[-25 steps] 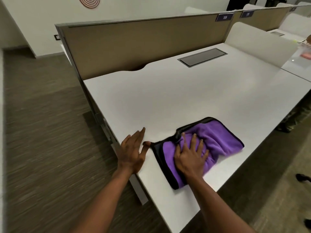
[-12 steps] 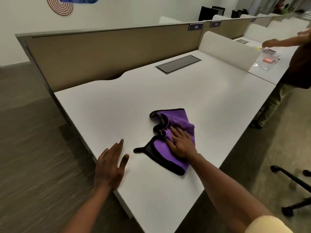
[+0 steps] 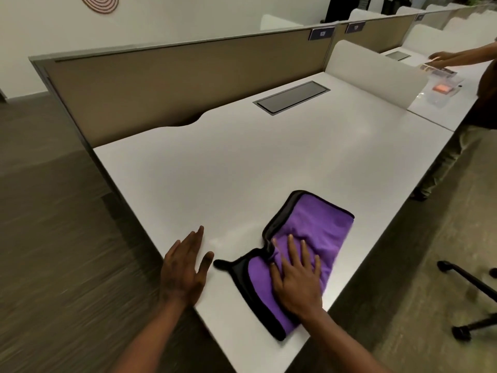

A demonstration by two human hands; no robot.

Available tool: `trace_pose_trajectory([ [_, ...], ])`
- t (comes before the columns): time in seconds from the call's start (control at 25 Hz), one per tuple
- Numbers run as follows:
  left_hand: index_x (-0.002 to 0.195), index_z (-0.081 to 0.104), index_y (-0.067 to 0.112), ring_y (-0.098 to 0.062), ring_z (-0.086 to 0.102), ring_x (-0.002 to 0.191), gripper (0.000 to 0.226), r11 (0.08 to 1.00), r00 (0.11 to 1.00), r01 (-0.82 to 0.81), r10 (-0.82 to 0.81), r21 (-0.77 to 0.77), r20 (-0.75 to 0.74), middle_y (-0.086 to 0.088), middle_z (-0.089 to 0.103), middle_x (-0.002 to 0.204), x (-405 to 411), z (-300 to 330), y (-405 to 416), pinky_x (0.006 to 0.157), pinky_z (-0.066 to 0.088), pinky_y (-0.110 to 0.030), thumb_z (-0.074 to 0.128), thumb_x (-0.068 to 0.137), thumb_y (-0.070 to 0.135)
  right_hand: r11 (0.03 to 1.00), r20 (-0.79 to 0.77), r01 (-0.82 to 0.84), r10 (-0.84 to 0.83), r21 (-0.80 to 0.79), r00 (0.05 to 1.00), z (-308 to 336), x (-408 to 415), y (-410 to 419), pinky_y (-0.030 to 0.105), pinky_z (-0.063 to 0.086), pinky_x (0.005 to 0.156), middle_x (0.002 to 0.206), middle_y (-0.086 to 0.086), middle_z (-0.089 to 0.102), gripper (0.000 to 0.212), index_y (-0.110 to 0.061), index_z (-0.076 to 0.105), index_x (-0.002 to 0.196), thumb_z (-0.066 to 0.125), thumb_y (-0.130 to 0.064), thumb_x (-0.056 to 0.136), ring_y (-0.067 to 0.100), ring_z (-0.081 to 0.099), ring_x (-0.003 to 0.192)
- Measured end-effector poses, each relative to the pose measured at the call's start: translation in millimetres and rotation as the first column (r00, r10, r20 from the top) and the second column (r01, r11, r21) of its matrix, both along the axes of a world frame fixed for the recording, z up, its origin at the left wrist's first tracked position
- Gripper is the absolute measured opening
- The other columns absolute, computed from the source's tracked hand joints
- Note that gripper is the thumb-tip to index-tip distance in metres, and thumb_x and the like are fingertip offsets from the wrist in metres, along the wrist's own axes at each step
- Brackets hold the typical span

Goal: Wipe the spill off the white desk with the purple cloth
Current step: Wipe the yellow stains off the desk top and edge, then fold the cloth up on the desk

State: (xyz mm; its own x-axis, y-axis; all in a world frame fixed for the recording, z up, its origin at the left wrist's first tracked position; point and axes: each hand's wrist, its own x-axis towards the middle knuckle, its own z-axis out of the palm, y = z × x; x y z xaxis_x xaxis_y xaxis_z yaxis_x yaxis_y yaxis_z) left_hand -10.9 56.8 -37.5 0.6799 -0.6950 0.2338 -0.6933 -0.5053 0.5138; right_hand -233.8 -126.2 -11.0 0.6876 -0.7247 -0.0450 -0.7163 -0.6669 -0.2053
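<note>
I see the purple microfibre cloth with black edging [image 3: 309, 246] lying folded on the near right part of the white desk [image 3: 242, 170], close to the desk's front edge, one black corner trailing out to the left. My right hand [image 3: 297, 278] lies flat on the near half of the cloth, fingers straight and slightly fanned, pressing the fabric down so it bunches a little under the fingertips. My left hand [image 3: 184, 267] rests palm-down at the desk's left edge, just beside that trailing corner but not touching it; its fingers are straight and together, thumb held out to the side. I can't make out any spill on the surface from here.

Farther back, a dark rectangular cable hatch [image 3: 291, 97] is set flush into the desk top. Behind it stands a tan fabric partition with a grey frame [image 3: 174, 87], carrying a small dark number plate [image 3: 322, 33] at its upper right. A white rounded divider panel [image 3: 376, 74] separates my desk from the next one, where another person's arm [image 3: 462, 57] reaches over some clear plastic packets [image 3: 441, 87]. A black chair base [image 3: 473, 286] sits on the floor at the far right.
</note>
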Motion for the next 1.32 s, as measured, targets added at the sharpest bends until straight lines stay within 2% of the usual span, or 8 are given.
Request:
trace_pose_trajectory([
  [0.12,0.16,0.018,0.038,-0.006,0.032,0.149,0.066,1.0,1.0,-0.001,0.001,0.01,-0.006,0.009,0.038,0.161,-0.2,1.7,1.0,0.123,0.017,-0.031,0.018,0.102,0.068,0.983,-0.025,-0.183,0.182,-0.009,0.983,11.8,19.0,-39.8,0.05,-0.011,0.127,0.172,-0.01,-0.008,0.06,-0.056,-0.01,0.157,0.01,-0.067,0.101,0.022,-0.011,0.16],
  [0.28,0.16,0.022,0.034,-0.005,0.031,0.149,0.066,1.0,1.0,0.003,-0.003,-0.006,-0.022,0.012,0.033,0.163,-5.1,11.3,-1.6,0.123,0.022,-0.037,0.02,0.102,0.065,0.999,-0.009,-0.025,0.025,0.047,1.0,10.4,91.5,-62.9,0.055,-0.009,0.124,0.174,-0.001,0.001,0.063,-0.049,0.0,0.161,0.018,-0.062,0.102,0.029,-0.003,0.16],
  [0.4,0.16,0.025,0.03,-0.003,0.031,0.148,0.065,0.999,0.999,0.026,-0.027,-0.038,-0.047,0.018,0.024,0.165,-5.8,16.3,-0.8,0.122,0.024,-0.04,0.025,0.102,0.06,0.988,0.015,-0.141,0.141,0.063,0.99,13.6,122.6,-52.7,0.056,-0.009,0.125,0.174,0.003,0.003,0.063,-0.046,0.007,0.162,0.018,-0.062,0.101,0.032,-0.002,0.16],
  [0.56,0.156,0.036,0.023,-0.013,0.047,0.141,0.063,0.998,0.997,0.027,-0.031,-0.053,-0.075,0.015,0.024,0.166,-9.3,25.4,-3.1,0.122,0.026,-0.043,0.032,0.101,0.054,0.897,0.044,-0.436,0.434,0.068,0.9,11.3,97.6,-29.7,0.061,-0.002,0.125,0.174,-0.002,0.0,0.061,-0.048,0.005,0.161,0.02,-0.062,0.104,0.028,-0.011,0.16],
  [0.8,0.159,0.029,0.02,-0.01,0.034,0.149,0.069,0.999,0.998,0.027,-0.025,0.04,-0.057,0.008,0.029,0.165,-12.0,36.2,-4.3,0.122,0.025,-0.046,0.026,0.102,0.059,0.747,0.023,-0.664,0.664,0.0,0.747,7.7,-8.2,-50.7,0.049,-0.005,0.127,0.174,-0.01,0.004,0.056,-0.054,0.006,0.16,0.023,-0.061,0.107,0.021,-0.003,0.161],
  [0.96,0.16,0.026,0.026,-0.006,0.029,0.15,0.068,0.997,0.995,0.001,0.006,0.072,-0.095,0.013,0.027,0.165,-16.2,35.7,-3.6,0.124,0.021,-0.042,0.026,0.101,0.06,0.802,-0.038,-0.591,0.595,0.083,0.803,15.4,-45.2,-100.5,0.045,-0.011,0.126,0.173,-0.013,-0.006,0.056,-0.056,0.0,0.158,0.013,-0.064,0.105,0.017,-0.012,0.16],
  [1.16,0.16,0.027,0.023,-0.011,0.034,0.149,0.071,0.997,0.995,0.028,-0.021,0.071,-0.097,0.01,0.03,0.163,-12.1,41.1,-2.8,0.123,0.024,-0.044,0.022,0.101,0.064,0.981,-0.048,-0.159,0.165,0.112,0.985,18.2,10.9,-42.3,0.053,-0.013,0.126,0.171,-0.006,-0.005,0.058,-0.055,0.014,0.158,0.013,-0.067,0.102,0.026,-0.015,0.159],
  [1.32,0.157,0.035,0.016,-0.018,0.038,0.147,0.075,0.998,0.993,0.052,-0.048,0.033,-0.109,0.005,0.035,0.161,-15.6,47.9,-5.7,0.12,0.028,-0.051,0.02,0.101,0.065,0.936,0.009,-0.332,0.334,0.12,0.943,18.7,43.8,18.1,0.058,-0.012,0.124,0.173,-0.005,-0.012,0.058,-0.056,-0.005,0.158,0.011,-0.068,0.103,0.028,-0.02,0.158],
])
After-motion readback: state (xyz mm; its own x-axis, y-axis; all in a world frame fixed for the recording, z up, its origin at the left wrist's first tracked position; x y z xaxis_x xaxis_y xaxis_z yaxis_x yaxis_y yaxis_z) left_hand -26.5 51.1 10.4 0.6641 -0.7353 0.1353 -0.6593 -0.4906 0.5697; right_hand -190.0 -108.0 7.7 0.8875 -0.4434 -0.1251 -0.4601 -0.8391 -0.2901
